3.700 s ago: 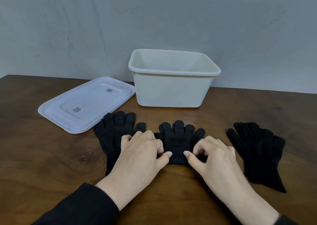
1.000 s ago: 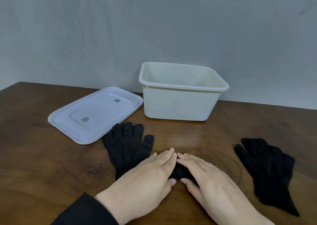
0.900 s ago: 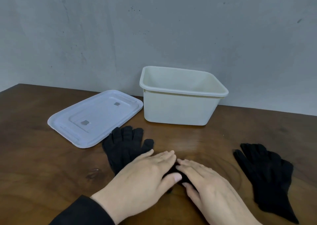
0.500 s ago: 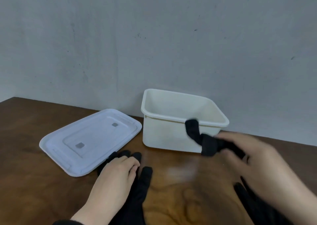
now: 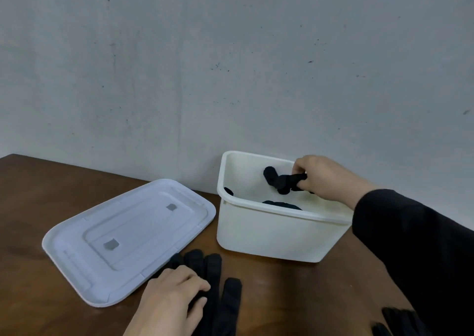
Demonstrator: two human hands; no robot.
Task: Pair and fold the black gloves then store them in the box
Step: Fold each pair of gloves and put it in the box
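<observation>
Black folded glove pair (image 5: 283, 182) pinched in right-hand fingers (image 5: 301, 167) over the box (image 5: 269, 230)

Both hands are bare, with no rings, watch or bracelet showing. The right hand (image 5: 323, 175) emerges from a long black sleeve (image 5: 415, 246) of plain, matte cloth, its cuff ending just behind the wrist. The left hand (image 5: 171, 302) shows short, unpainted nails; behind its wrist the frame's lower edge cuts off the view.
</observation>
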